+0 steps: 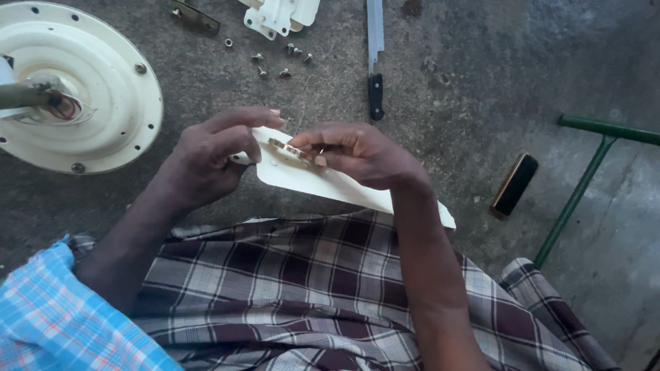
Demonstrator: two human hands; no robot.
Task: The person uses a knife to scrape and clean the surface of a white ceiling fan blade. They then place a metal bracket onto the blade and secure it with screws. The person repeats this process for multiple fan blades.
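A cream fan blade [309,182] lies across my lap, its narrow end raised between my hands. My left hand [206,161] grips that end from the left, thumb under and fingers over it. My right hand [361,154] pinches a small brass-coloured metal bracket [289,148] against the blade's end. The blade's far part is hidden under my right forearm.
A round cream fan motor housing [89,96] sits on the concrete floor at the left. Several loose screws [275,62] lie beyond my hands, with a knife [375,62], white brackets [278,15], a dark phone-like block [514,184] and a green metal frame [584,185] to the right.
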